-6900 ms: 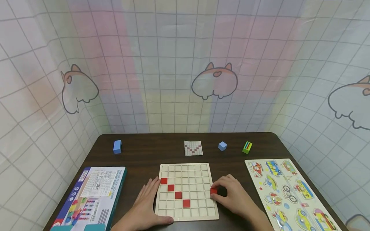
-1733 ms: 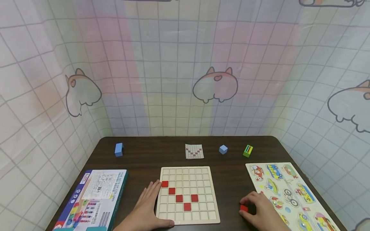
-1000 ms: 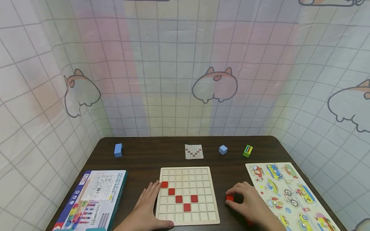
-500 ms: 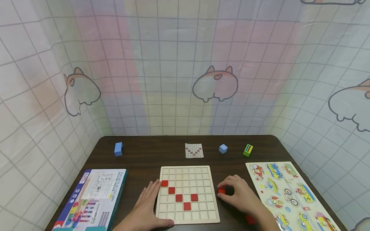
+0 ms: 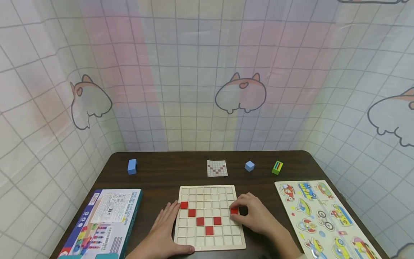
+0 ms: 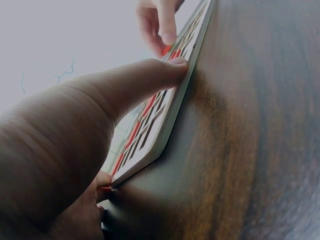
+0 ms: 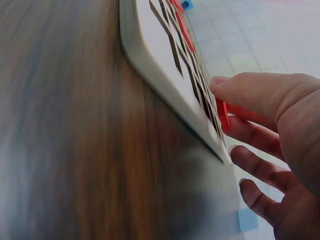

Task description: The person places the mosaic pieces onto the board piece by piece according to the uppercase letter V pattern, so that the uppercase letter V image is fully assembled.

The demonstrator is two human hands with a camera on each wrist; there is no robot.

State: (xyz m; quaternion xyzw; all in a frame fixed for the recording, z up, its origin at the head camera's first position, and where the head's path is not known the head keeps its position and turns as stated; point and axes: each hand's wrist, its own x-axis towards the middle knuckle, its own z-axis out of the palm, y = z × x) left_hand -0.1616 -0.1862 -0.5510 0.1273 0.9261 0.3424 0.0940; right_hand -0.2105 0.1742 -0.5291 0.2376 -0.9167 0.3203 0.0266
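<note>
A pale wooden board with a square grid (image 5: 207,186) lies on the dark table, several red square tiles (image 5: 209,230) set in its cells in a slanting, V-like line. My left hand (image 5: 163,232) rests along its left side with straight fingers. In the left wrist view, that hand's thumb (image 6: 172,70) lies on the board's near edge. Over the board's right side, my right hand (image 5: 253,214) pinches another red tile (image 5: 233,211) between thumb and fingers. The right wrist view shows this tile (image 7: 222,115) close over the grid, the other fingers loosely bent.
Behind the board lies a small paper with a red V pattern (image 5: 217,168). Two blue blocks (image 5: 132,166) (image 5: 249,166) and a green striped block (image 5: 277,167) stand farther back. A boxed set (image 5: 106,216) lies left, a picture puzzle board (image 5: 318,212) right.
A fifth-column red tile appeared on the board since the oldest frame. My right hand then took another tile at the right and carried it left over the board. My left hand has stayed put.
</note>
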